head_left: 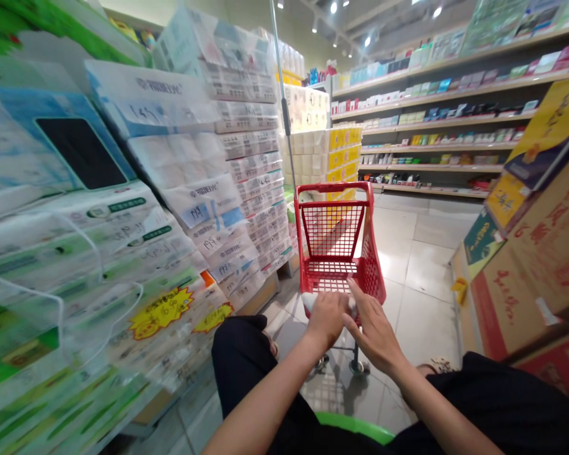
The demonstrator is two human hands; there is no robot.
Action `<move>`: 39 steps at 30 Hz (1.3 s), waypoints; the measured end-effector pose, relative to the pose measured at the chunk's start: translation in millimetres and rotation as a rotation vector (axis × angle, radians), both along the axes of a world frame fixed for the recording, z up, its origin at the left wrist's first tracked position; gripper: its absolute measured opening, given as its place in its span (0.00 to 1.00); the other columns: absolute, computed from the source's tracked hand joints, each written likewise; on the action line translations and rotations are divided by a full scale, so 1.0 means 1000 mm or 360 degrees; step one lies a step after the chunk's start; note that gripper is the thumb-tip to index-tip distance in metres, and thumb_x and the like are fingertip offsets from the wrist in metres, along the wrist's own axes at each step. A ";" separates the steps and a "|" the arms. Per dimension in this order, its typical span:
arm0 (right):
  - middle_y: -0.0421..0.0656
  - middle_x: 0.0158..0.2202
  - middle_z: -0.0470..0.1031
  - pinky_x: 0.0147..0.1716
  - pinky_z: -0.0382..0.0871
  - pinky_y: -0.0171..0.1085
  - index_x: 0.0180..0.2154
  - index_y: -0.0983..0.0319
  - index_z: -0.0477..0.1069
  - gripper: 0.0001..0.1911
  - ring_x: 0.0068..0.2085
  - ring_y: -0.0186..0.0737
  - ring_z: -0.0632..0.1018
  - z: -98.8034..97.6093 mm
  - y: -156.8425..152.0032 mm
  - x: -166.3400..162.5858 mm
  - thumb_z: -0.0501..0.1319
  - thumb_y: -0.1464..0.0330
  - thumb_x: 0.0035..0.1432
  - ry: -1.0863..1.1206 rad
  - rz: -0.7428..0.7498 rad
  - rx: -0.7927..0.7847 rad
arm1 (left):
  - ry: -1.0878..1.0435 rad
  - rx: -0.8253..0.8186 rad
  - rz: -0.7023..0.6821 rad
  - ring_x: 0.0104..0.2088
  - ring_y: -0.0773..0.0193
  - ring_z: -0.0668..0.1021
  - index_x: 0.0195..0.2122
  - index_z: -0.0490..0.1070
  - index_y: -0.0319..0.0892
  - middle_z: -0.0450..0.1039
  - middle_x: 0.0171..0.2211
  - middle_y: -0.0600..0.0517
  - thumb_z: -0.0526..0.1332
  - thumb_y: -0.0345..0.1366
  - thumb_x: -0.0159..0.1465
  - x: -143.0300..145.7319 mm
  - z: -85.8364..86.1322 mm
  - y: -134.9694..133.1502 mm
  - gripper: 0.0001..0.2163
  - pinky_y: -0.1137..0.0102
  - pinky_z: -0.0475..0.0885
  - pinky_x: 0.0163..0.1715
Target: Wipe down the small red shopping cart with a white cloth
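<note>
I grip the cart handle (313,302) with my left hand (327,319); my right hand (374,332) rests flat beside it. I'd steer the red cart (334,240) down the aisle middle, off the tissue stacks (208,189) and boxes (526,272).

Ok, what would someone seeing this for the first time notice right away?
First the small red shopping cart in mid-aisle, with the left hand and right hand resting on its near edge. Next, the tall stacks of wrapped tissue packs crowding the left side, with yellow starburst price tags low down. Cardboard boxes pile up on the right.
</note>
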State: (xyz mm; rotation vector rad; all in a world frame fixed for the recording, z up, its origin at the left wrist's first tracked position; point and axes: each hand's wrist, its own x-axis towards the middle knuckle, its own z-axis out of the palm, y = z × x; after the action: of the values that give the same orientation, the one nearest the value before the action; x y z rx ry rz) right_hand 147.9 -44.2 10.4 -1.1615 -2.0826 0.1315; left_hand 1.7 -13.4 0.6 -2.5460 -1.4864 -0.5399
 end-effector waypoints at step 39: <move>0.42 0.30 0.72 0.43 0.59 0.41 0.33 0.60 0.68 0.13 0.35 0.40 0.68 0.016 0.010 0.004 0.50 0.64 0.68 -0.0773 0.0331 0.0441 | -0.0181 -0.0058 0.0043 0.25 0.66 0.71 0.23 0.67 0.43 0.71 0.22 0.54 0.51 0.38 0.66 -0.094 0.024 -0.003 0.15 0.69 0.62 0.37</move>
State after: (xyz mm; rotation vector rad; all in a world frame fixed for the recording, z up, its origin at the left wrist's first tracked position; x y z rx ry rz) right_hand 152.2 -34.1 26.0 -0.8639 -2.5425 -0.3668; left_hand -92.4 -16.4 24.8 -2.5577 -1.5792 -0.6704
